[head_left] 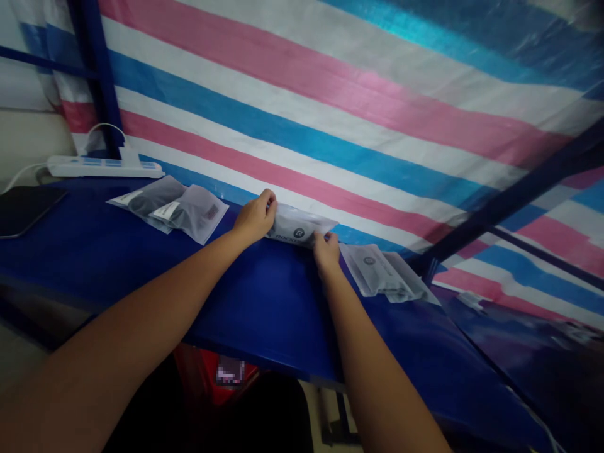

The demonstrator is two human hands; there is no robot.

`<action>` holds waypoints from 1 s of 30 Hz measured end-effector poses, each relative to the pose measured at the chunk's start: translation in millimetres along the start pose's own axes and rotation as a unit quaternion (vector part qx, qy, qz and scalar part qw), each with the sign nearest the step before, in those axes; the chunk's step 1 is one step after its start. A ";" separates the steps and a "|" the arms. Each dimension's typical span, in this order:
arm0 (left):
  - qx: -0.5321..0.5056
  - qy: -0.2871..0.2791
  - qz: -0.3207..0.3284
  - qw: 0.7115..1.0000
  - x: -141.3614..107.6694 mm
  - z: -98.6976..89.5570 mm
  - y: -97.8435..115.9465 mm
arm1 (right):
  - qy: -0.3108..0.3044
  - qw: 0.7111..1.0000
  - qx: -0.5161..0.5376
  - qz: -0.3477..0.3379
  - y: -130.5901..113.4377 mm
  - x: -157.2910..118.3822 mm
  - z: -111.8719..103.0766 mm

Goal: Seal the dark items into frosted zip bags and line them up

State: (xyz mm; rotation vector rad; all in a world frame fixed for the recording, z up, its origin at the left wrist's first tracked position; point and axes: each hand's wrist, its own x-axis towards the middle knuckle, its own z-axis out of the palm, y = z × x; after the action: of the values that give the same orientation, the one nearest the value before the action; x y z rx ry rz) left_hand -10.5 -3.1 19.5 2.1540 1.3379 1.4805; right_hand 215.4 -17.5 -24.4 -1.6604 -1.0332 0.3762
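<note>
Between my hands, near the back of the blue table (283, 296), is a frosted plastic bag (295, 223) with a round logo and dark lettering. Its left end is pinched in my closed left hand (258, 217). At its lower right corner my right hand (326, 250) has its fingers closed on the bag. Something grey shows through the plastic, but I cannot make out what. To the right of my right hand lie several similar bags (377, 274), overlapping. Left of my left hand rest two frosted bags (195, 214) with dark contents and white labels.
A white power strip (104, 167) with a plug and cable sits at the back left. A dark flat device (28, 207) lies at the left edge. Behind the table hangs a striped plastic sheet (283, 119) on a blue frame. Below is a red stool (202, 371).
</note>
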 end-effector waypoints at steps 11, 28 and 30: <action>0.015 0.008 0.006 1.000 -0.3 0.0 -0.2 | -0.003 1.000 -0.005 -0.001 0.0 -0.1 0.3; 0.007 0.056 0.089 0.994 1.7 0.6 -3.0 | -0.002 1.000 -0.006 -0.003 -0.9 -0.8 -0.2; 0.004 0.059 0.103 0.993 2.6 0.9 -4.5 | -0.003 1.000 -0.005 -0.001 -0.4 -0.3 0.0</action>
State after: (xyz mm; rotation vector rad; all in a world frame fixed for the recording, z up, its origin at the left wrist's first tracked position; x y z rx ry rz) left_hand -12.1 1.7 18.0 2.3009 1.1867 1.7067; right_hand 215.0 -17.7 -24.2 -1.6678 -1.0435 0.3746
